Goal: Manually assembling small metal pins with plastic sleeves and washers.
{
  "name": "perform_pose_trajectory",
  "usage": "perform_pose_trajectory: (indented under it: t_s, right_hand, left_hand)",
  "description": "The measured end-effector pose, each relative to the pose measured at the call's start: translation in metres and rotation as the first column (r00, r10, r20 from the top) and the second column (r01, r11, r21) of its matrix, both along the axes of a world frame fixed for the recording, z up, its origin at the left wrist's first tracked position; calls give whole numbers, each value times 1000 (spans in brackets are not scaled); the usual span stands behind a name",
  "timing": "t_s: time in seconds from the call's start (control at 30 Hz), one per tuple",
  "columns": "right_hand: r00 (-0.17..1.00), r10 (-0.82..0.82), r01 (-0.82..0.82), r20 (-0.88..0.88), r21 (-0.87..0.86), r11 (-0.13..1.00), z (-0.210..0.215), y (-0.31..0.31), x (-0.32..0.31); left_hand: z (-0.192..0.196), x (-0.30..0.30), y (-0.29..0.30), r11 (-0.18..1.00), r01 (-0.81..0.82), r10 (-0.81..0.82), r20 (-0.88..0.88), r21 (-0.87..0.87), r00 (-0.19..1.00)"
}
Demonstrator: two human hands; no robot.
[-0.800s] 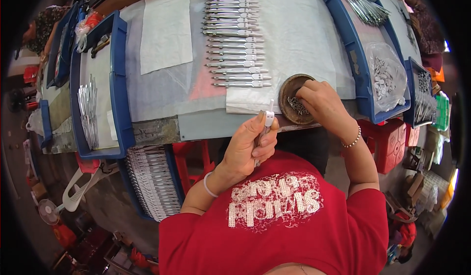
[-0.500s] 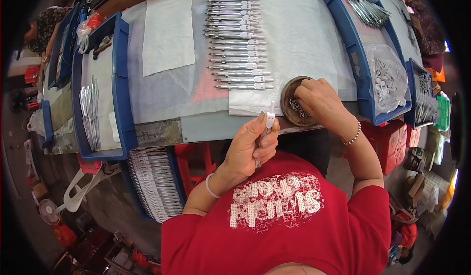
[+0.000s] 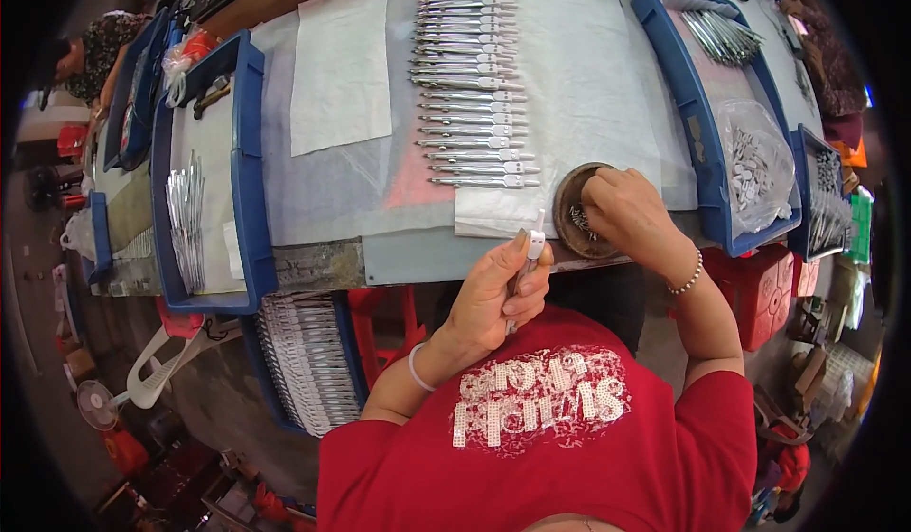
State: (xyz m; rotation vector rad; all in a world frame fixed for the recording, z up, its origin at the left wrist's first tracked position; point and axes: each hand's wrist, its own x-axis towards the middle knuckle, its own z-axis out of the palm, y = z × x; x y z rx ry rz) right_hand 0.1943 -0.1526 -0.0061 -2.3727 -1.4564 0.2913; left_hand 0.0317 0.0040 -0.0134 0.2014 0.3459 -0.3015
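My left hand (image 3: 495, 290) is closed around a slim metal tool (image 3: 532, 252) with a white tip, held upright at the table's near edge. My right hand (image 3: 626, 211) reaches into a small round brown bowl (image 3: 562, 219) of tiny metal parts, fingers pinched inside it; what they hold is hidden. Just beyond the bowl, a long row of finished metal tools (image 3: 470, 86) lies on a white cloth (image 3: 588, 86).
A blue tray (image 3: 249, 171) at left holds a bundle of metal pieces (image 3: 187, 214). Another blue tray (image 3: 697, 133) at right holds a clear bag of small parts (image 3: 754, 167). A crate of metal pieces (image 3: 302, 361) sits below the table. A white paper sheet (image 3: 342, 67) lies at the back.
My left hand with the tool has stayed at the table edge. My right hand remains in the bowl, fingers shifting slightly.
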Motion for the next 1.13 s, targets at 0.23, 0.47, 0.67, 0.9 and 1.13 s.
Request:
perform_pose_trajectory:
  t_s: [0.23, 0.47, 0.67, 0.9, 1.13]
  right_hand:
    - [652, -41, 333, -757, 238, 912, 44, 4, -27]
    - [667, -28, 297, -745, 231, 926, 48, 24, -45]
    - [695, -29, 276, -718, 230, 933, 45, 28, -47]
    - [604, -110, 355, -789, 143, 924, 43, 26, -55]
    - [213, 38, 454, -976, 134, 881, 32, 19, -55]
  left_hand:
    - [-8, 3, -6, 1000, -23, 24, -29, 10, 999]
    - [2, 2, -11, 986, -52, 56, -23, 159, 998]
    - [3, -1, -10, 958, -102, 100, 18, 268, 995]
    - [-1, 0, -13, 885, -130, 98, 95, 448, 991]
    - [1, -1, -16, 984, -31, 24, 42, 174, 999]
